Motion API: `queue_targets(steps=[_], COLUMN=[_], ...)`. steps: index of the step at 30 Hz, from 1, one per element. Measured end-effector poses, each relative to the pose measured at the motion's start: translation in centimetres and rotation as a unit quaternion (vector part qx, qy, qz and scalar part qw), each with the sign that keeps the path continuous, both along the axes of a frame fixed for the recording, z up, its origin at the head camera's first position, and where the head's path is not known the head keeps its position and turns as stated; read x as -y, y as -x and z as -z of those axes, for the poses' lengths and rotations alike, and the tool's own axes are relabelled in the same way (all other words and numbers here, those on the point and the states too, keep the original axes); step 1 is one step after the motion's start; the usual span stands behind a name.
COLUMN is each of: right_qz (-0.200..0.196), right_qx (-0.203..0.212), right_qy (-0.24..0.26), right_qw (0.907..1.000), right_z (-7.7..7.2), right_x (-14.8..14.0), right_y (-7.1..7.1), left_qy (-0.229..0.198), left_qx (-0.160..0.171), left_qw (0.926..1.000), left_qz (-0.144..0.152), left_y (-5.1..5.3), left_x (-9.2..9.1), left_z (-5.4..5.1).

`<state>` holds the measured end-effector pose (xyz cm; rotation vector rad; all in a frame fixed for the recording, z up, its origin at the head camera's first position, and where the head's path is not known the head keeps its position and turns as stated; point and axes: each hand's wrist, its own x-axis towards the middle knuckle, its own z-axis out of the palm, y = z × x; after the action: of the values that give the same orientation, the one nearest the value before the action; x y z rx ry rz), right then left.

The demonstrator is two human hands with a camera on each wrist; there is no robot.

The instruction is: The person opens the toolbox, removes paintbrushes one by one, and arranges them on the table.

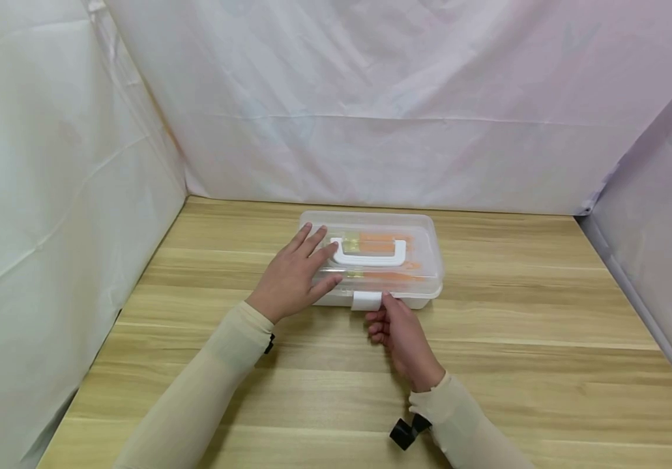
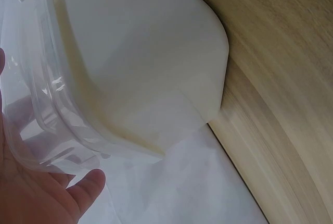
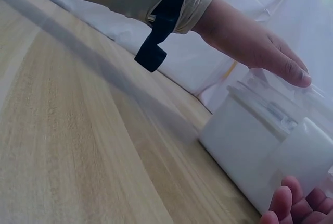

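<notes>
A clear-lidded plastic storage box [image 1: 429,260] with a white base stands at the back middle of the table, its lid down. The left hand [image 1: 293,279] rests on the left part of the lid, fingers spread, beside the white carry handle [image 1: 369,260]. At the front, the right hand [image 1: 404,340] has its thumb at the right edge of the white latch [image 1: 366,300], with the other fingers curled below. In the right wrist view those curled fingers [image 3: 281,201] sit just under the latch; the thumb is hidden there. Orange-handled items [image 1: 379,242] show through the lid.
The wood-grain table [image 1: 547,339] extends around the box. White cloth [image 1: 371,98] hangs behind it and along both sides. A black strap piece [image 1: 403,433] sticks out from the right wrist.
</notes>
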<state>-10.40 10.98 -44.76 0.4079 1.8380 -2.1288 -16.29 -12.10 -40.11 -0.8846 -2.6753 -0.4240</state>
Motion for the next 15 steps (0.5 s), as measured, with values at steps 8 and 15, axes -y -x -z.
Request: queue_targets(steps=[8, 15], right_qz=[0.01, 0.031], right_qx=[-0.002, -0.031], right_qy=[-0.008, -0.035], right_qw=[0.9999, 0.9984], right_z=[-0.25, -0.28], right_x=[0.06, -0.06], right_y=[0.04, -0.39], left_qy=[-0.003, -0.003], left_qx=[0.0, 0.004], left_qw=[1.0, 1.0], left_qz=[-0.001, -0.001], left_y=[-0.03, -0.12], left_x=[0.02, -0.04], left_z=[-0.08, -0.16])
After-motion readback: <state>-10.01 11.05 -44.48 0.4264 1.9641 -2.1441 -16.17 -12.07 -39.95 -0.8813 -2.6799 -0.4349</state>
